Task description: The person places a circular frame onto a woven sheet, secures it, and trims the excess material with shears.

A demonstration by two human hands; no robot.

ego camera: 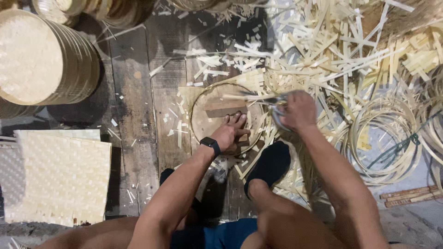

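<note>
Two hands on one workpiece. Left hand (229, 133), w/ black wristband, lies flat on round woven tray (217, 115), fingers pressed together and stretched out, pinning it to plank floor (134, 106). Tray sits centre of view, just ahead of person's dark-socked foot (270, 163), ringed by hoop rim.

Right hand (299, 110) closed in a fist around scissors (272, 103) at tray's right edge; blades point left over the rim. Blurred, so can't tell if blades are parted.

Handling, est.: tray thin woven bamboo, very light, springy rather than stiff, slides easily on wood, so needs flat palm pressure near middle. Edge strips prob. brittle, splinter-prone; best grip at hoop rim, not loose ends. Offcuts (323, 50) heaped to right, slippery underfoot.

Nearby: stack of done trays (41, 60) upper left, woven mat (64, 180) lower left, coiled hoops (387, 138) right.
</note>
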